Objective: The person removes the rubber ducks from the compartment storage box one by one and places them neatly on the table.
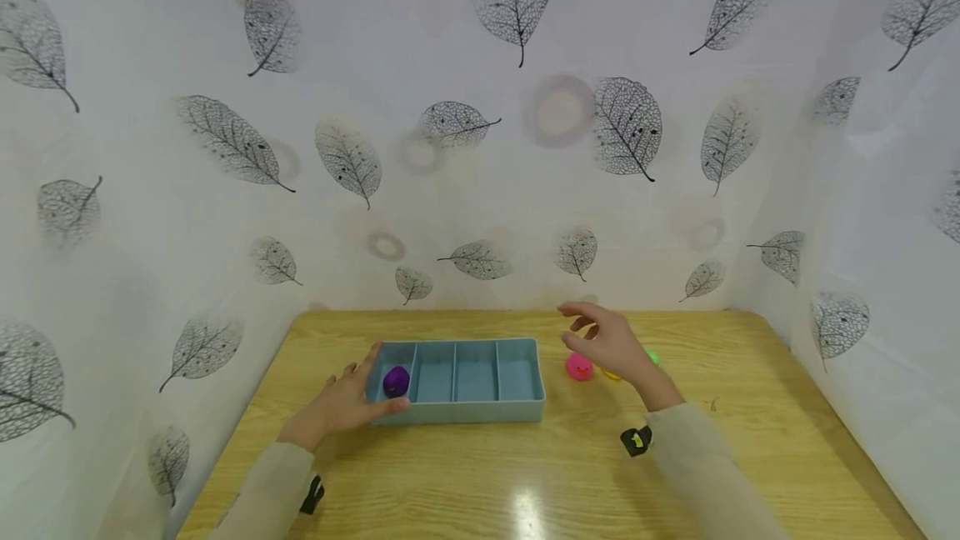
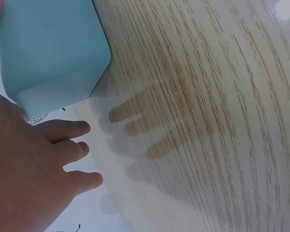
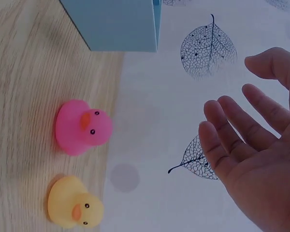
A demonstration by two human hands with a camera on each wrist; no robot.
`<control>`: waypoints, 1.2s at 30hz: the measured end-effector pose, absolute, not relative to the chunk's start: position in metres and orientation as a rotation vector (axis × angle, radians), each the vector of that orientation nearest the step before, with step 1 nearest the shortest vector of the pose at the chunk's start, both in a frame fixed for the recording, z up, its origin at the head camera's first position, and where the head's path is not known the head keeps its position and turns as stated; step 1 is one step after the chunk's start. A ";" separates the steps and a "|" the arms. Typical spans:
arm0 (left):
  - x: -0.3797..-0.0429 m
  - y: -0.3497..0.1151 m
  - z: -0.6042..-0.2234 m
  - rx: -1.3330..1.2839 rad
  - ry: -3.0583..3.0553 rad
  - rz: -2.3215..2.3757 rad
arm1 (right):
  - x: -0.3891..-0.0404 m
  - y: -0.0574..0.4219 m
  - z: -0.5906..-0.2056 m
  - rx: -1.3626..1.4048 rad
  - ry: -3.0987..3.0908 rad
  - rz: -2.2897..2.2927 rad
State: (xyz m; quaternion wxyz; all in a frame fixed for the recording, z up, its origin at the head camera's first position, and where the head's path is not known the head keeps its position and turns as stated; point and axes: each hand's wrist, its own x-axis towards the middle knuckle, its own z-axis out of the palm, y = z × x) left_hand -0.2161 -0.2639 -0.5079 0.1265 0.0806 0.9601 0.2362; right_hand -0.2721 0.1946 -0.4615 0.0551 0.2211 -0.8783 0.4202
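A light blue box [image 1: 483, 412] split into compartments sits on the table. My left hand [image 1: 337, 402] holds its left end, the thumb along the front wall and a finger at the back corner. In the left wrist view, the other fingers [image 2: 70, 151] extend past the box, touching nothing. A small purple toy [image 1: 396, 382] lies in the leftmost compartment. Raised right of the box, my right hand [image 1: 609, 344] holds nothing, its fingers loosely bent. Below it are a pink rubber duck [image 3: 82, 127] and a yellow rubber duck [image 3: 73, 203]. My right wrist partly hides something green [image 1: 653, 357].
The wood-grain table [image 1: 480, 473] ends at a pale curtain [image 1: 480, 190] with leaf prints, at the back and both sides. Dark straps hang at both wrists.
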 end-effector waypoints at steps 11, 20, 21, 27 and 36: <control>-0.216 -0.263 -0.507 0.248 2.818 0.687 | -0.269 0.155 -0.455 0.798 -2.660 1.336; -0.216 -0.262 -0.507 0.257 2.835 0.674 | -0.268 0.127 -0.456 0.935 -2.672 1.264; -0.216 -0.262 -0.507 0.256 2.837 0.670 | -0.267 0.124 -0.456 0.943 -2.671 1.262; -0.216 -0.263 -0.509 0.256 2.854 0.664 | -0.266 0.106 -0.455 0.973 -2.689 1.279; -0.216 -0.264 -0.511 0.255 2.870 0.661 | -0.268 0.079 -0.462 1.060 -2.703 1.313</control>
